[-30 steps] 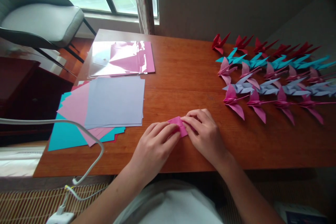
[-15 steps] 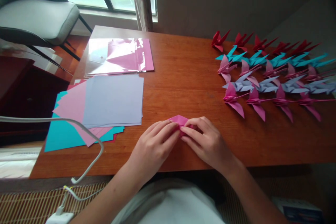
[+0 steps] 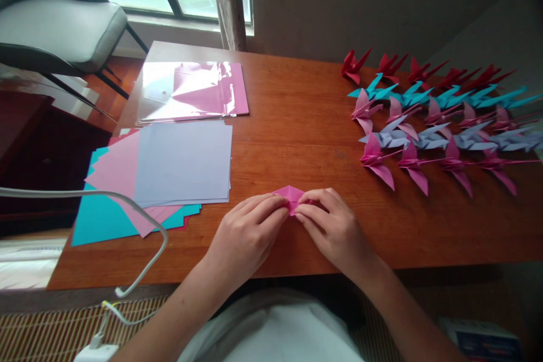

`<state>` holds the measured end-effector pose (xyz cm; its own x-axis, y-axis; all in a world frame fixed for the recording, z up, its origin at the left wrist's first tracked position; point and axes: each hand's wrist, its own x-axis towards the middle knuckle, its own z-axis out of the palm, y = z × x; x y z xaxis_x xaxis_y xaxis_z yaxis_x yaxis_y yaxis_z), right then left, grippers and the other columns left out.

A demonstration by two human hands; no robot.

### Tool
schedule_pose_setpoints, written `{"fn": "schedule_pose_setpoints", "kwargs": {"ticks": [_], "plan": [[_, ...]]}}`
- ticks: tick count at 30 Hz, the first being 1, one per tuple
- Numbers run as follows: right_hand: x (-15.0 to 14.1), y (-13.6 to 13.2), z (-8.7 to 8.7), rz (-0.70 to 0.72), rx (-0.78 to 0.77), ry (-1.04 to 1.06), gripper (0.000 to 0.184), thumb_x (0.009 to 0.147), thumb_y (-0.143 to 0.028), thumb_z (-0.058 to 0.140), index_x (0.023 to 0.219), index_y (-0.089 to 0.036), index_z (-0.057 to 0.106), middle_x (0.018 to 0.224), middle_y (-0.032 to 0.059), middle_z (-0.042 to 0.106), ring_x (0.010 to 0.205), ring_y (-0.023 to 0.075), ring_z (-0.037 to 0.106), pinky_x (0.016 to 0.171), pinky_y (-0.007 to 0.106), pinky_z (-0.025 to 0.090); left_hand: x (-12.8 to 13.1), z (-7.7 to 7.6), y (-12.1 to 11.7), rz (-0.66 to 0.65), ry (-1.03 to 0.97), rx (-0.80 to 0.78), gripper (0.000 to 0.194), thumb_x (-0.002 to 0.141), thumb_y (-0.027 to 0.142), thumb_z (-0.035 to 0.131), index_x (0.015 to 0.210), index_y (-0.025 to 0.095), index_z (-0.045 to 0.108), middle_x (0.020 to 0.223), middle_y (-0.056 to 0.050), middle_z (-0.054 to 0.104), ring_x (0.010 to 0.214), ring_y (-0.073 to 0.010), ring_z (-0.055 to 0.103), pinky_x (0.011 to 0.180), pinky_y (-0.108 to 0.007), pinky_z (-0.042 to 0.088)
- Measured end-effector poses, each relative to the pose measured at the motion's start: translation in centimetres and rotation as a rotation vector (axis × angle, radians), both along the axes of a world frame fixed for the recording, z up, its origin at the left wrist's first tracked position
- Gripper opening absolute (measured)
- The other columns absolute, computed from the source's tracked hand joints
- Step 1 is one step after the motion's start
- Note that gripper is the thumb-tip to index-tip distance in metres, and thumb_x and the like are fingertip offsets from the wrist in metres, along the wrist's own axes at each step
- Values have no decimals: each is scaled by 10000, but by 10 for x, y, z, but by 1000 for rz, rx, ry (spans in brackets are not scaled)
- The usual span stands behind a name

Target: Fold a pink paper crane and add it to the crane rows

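The pink paper (image 3: 289,192) is near the table's (image 3: 297,141) front edge, close to the body, probably so both forearms can steady it; the left hand (image 3: 250,232) pinches its left side and the right hand (image 3: 335,226) its right, each grip narrow, fingertips nearly meeting, seemingly to keep the small folds aligned and pressed flat

With my left hand (image 3: 248,232) and right hand (image 3: 335,232), I grip opposite sides of the folded pink paper (image 3: 291,198) at the near edge of the wooden table (image 3: 292,141). Loose colored sheets (image 3: 184,164) lie to the left; rows of paper cranes (image 3: 413,167) stand to the right.
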<state>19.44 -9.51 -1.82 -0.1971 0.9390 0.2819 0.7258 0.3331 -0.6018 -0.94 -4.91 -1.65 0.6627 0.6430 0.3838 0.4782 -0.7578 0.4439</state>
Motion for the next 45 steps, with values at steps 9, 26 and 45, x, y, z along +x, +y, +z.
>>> {"fn": "schedule_pose_setpoints", "kwargs": {"ticks": [9, 26, 45], "plan": [[-12, -1, 1, -118, -57, 95, 134, 942, -146, 584, 912, -235, 680, 989, 65, 644, 936, 224, 598, 857, 397, 533, 11, 5, -5, 90, -24, -131, 162, 991, 143, 516, 1023, 191, 667, 1092, -67, 737, 990, -213, 684, 882, -357, 578], [-15, 0, 0, -170, -54, 104, 120, 941, -134, 589, 920, -228, 662, 981, 68, 634, 923, 227, 581, 844, 409, 527, 15, 0, -8, 164, -90, -190, 120, 967, 128, 576, 1040, 188, 650, 1098, -63, 716, 1002, -210, 666, 900, -346, 546], [-6, 0, 2, -61, -62, 131, 115, 907, -108, 669, 928, -213, 711, 1023, 60, 644, 969, 204, 565, 851, 365, 525, 4, 1, -2, 2, -49, -144, 122, 964, 108, 578, 1041, 158, 659, 1133, -72, 712, 1036, -207, 652, 939, -346, 550]]}}
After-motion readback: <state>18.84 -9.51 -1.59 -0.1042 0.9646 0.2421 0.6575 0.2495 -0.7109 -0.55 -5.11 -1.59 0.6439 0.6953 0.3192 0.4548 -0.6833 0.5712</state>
